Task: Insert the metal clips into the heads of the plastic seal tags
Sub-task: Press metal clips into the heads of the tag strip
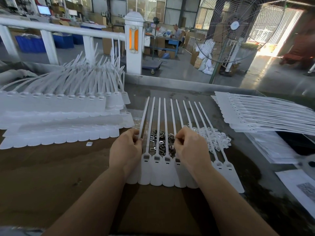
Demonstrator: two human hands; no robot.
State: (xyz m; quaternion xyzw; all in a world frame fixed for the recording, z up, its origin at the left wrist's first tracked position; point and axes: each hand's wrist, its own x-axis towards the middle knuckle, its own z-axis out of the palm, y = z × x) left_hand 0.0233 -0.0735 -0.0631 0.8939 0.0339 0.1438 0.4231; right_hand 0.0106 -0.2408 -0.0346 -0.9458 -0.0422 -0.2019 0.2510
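A joined strip of white plastic seal tags (158,174) lies flat in front of me, tails pointing away. Its heads form a row, and three show open rectangular slots (157,158). Under the tails sits a pile of small dark metal clips (162,142). My left hand (126,150) has curled fingers at the leftmost tail; what it pinches is hidden. My right hand (190,147) hovers over the strip's middle heads with fingers curled, and small clips seem pinched at its fingertips. It covers several heads.
White plastic caps (216,137) are heaped right of the clips. Stacks of tag strips lie at the left (59,116) and right (265,116). One loose cap (89,143) lies on the brown table. A white railing (134,46) and a fan (235,29) stand beyond.
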